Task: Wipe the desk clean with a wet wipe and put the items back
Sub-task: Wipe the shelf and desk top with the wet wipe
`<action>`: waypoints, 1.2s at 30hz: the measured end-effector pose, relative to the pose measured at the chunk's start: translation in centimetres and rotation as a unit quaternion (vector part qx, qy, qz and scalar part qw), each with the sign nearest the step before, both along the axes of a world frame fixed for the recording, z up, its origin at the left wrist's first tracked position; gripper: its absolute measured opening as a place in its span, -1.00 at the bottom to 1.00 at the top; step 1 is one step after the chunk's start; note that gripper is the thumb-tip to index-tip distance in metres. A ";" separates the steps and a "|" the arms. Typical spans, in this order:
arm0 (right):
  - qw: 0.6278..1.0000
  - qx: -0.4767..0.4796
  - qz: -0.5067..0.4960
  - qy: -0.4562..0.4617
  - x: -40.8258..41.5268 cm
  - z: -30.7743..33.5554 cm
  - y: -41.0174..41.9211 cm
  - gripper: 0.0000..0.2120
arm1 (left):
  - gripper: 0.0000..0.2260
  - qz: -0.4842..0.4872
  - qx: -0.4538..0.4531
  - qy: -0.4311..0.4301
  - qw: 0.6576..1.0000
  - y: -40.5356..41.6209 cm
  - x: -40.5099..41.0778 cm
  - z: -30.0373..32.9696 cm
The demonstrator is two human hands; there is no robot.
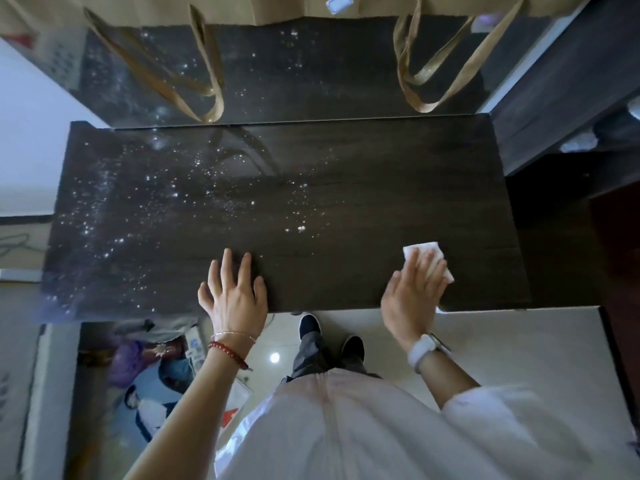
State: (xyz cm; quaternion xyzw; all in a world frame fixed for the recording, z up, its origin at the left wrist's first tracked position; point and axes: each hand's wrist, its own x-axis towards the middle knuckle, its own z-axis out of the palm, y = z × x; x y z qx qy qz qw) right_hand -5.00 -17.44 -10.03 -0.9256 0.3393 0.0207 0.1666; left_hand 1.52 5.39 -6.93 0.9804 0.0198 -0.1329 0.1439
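The left hand (235,294) is laid flat at about 7 o'clock on the bench (346,202), fingers straight and spread, its grip holding nothing; it is judged to serve as a brace. Pale specks are scattered over the left and middle of the dark top, toward 9 and 10 o'clock, so that part appears unwiped. At about 4 o'clock the wet wipe (433,252) is pressed down under the straight fingers of the right hand (412,292), not pinched. Even pressure should be kept, and overlapping strokes carried from the wipe toward the speckled side, the wipe being refolded when soiled. Most of the wipe is covered by the fingers. The items to be put back cannot be identified; objects beyond the far edge are blurred.
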 end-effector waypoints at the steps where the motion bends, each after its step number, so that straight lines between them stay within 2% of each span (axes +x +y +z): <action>1: 0.998 -0.006 0.063 -0.010 0.7 0.0 2.1 -0.50 | -0.49 0.012 0.005 0.003 1.000 1.0 -0.4 0.2; 3: 0.976 0.001 0.213 -0.038 1.9 -0.2 7.0 -0.51 | -0.50 0.036 0.015 0.007 0.999 3.0 -0.9 0.6; 6: 0.893 0.051 0.446 -0.023 2.9 0.9 14.5 -0.55 | -0.53 0.050 0.026 0.012 0.998 5.6 -0.7 1.0; 8: 0.860 0.066 0.505 0.002 3.5 1.3 16.1 -0.56 | -0.55 0.049 0.024 0.010 0.998 6.9 0.0 1.2; 9: 0.860 0.056 0.507 -0.002 3.6 1.2 15.8 -0.56 | -0.57 0.045 0.024 0.010 0.999 7.5 0.6 1.2; 11: 0.889 0.018 0.457 -0.020 3.5 0.8 13.5 -0.54 | -0.59 0.025 0.023 0.011 0.999 8.7 1.7 1.1; 13: 0.946 -0.012 0.324 -0.009 3.6 0.1 9.6 -0.53 | -0.58 -0.009 0.022 0.028 0.999 9.6 2.6 0.9; 15: 0.986 -0.026 0.164 0.005 4.3 0.2 6.1 -0.48 | -0.57 -0.042 0.020 0.038 0.998 10.8 3.3 0.5; 17: 0.999 -0.013 0.023 0.021 6.7 0.7 5.3 -0.40 | -0.57 -0.055 0.016 0.038 0.998 12.2 4.1 0.1; 18: 0.999 -0.003 -0.008 0.033 8.2 1.0 6.2 -0.39 | -0.57 -0.057 0.015 0.038 0.998 12.9 4.5 -0.1; 19: 0.999 -0.005 0.009 0.035 9.4 1.0 8.0 -0.40 | -0.58 -0.063 0.013 0.038 0.997 13.5 4.8 -0.2; 21: 0.990 -0.028 0.141 0.000 11.2 0.9 13.8 -0.49 | -0.59 -0.084 0.013 0.031 0.996 14.4 5.1 -0.3; 24: 0.936 -0.011 0.352 -0.018 10.5 0.4 22.7 -0.55 | -0.52 -0.092 -0.014 0.018 0.996 15.5 5.5 0.1; 27: 0.899 -0.028 0.437 -0.015 9.4 0.7 23.1 -0.55 | -0.51 -0.057 -0.028 0.010 0.998 16.5 6.5 0.3; 29: 0.912 -0.048 0.406 -0.020 9.3 0.4 19.5 -0.58 | -0.51 -0.049 -0.028 0.001 0.998 16.4 6.9 0.4; 31: 0.957 -0.047 0.285 -0.005 9.6 0.3 14.8 -0.54 | -0.51 -0.052 -0.030 -0.001 0.998 15.7 7.5 0.3; 33: 0.988 -0.027 0.149 0.012 10.6 0.4 10.6 -0.41 | -0.48 -0.066 -0.034 -0.001 0.997 14.8 8.3 0.4; 34: 0.996 -0.016 0.077 0.033 11.5 0.4 9.2 -0.38 | -0.48 -0.073 -0.036 0.000 0.997 14.3 8.8 0.5; 36: 0.998 -0.003 -0.032 0.052 14.0 0.9 9.1 -0.47 | -0.48 -0.086 -0.037 0.004 0.996 13.3 9.9 0.5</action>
